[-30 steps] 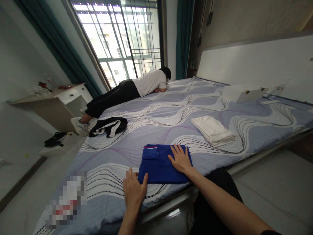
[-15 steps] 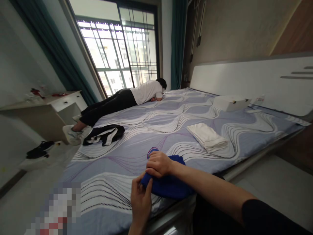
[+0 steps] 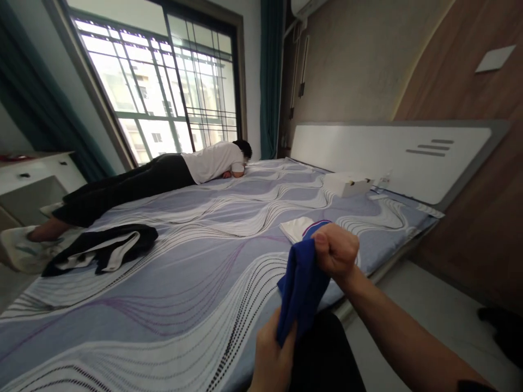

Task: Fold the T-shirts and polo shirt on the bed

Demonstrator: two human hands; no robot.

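Observation:
A blue garment (image 3: 302, 283), folded lengthwise, is stretched between my two hands above the bed's near edge. My right hand (image 3: 337, 250) is closed in a fist around its upper end, where a rounded blue edge with white and purple trim shows. Lower down, my left hand (image 3: 274, 348) pinches the bottom end between thumb and fingers. Just behind my right hand lies a white folded cloth (image 3: 296, 228), partly covered by the blue fabric and the hand. The garment's exact kind cannot be made out.
A patterned bed (image 3: 196, 294) fills the middle. A black and white garment (image 3: 102, 250) lies on its left side. Another person (image 3: 208, 163) lies face down across the far side. A white box (image 3: 347, 184) stands near the white headboard (image 3: 368, 152).
Both hands have lifted the blue garment off the bed and moved it right, pulling it into a longer, narrower strip. The view has turned right.

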